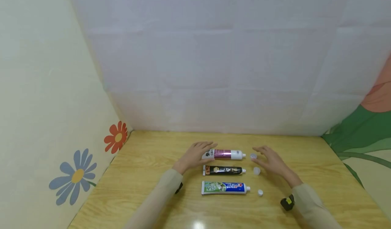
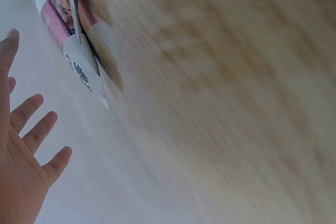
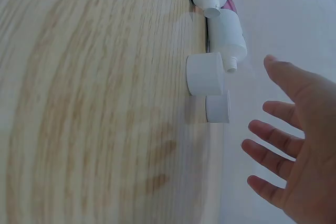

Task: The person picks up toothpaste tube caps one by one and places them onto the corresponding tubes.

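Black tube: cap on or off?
Off. The black tube shows a bare white nozzle, and a white cap sits apart from it on the table.

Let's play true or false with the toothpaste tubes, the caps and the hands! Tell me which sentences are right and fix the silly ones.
1. The black tube lies between the pink-and-white tube and the green-and-blue tube. True.
2. Every tube has its cap on. False: the three white caps lie off the tubes, on the table.
3. The left hand is by the flat end of the pink-and-white tube. True.
4. The right hand is squeezing the black tube. False: the right hand holds nothing, its fingers spread near the caps.
5. All three nozzles point to the person's right. True.
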Demonstrator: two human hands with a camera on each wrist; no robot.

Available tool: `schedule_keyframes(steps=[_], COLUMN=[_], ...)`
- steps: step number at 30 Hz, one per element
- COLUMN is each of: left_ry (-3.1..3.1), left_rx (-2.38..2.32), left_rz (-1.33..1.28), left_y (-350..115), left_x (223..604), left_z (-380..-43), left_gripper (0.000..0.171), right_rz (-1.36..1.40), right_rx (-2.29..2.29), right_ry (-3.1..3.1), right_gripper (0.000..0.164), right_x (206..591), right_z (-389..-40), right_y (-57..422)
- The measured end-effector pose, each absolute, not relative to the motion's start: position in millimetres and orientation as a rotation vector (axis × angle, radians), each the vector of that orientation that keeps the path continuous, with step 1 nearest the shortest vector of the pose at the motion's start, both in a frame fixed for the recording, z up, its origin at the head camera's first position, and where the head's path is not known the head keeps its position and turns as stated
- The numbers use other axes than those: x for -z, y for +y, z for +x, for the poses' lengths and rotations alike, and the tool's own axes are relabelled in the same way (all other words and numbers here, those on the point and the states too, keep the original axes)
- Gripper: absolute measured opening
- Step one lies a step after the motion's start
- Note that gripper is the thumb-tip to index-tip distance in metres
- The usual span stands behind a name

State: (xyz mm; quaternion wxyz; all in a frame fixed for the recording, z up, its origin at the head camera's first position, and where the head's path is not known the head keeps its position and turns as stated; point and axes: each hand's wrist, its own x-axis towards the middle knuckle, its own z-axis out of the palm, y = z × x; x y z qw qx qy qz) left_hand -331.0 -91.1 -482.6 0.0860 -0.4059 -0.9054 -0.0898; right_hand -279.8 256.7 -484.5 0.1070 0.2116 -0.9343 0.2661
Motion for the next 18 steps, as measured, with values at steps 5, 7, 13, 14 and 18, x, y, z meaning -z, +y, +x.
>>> schedule_keyframes(steps=[5,7,13,14,18], left_ry=[-2.712,-2.728,-2.781,-2.789,-2.833], left_rx=[0.314,0.329,0.323,0.321,0.326], left_rz=[-1.205,-1.199,-1.168,-1.164,-1.147], left_y=[-90.0,-89.5,-88.1,-87.8,-86.0], left_x=[485.6,486.3,489.3,489.6,489.6], left_z=[-333.8,-334.8,-336.7,-337.1,-338.9], left_gripper=[0.066,0.066,0.065,0.066,0.066], right_rz=[0.568,0.559,0.578,0.583,0.563], right_rx=[-0.783,-0.786,-0.79,-0.791,-0.809], right_ry=[-2.787,-2.793,-2.756,-2.746,-2.746], right_gripper=[0.055,0.055,0.054,0.054,0.051], right_x=[487.6,488.3,492.4,493.1,494.3], right_z=[-282.0,-282.1,-283.9,-284.8,-288.8], right_y=[258.1,258.2,257.1,257.0,257.3])
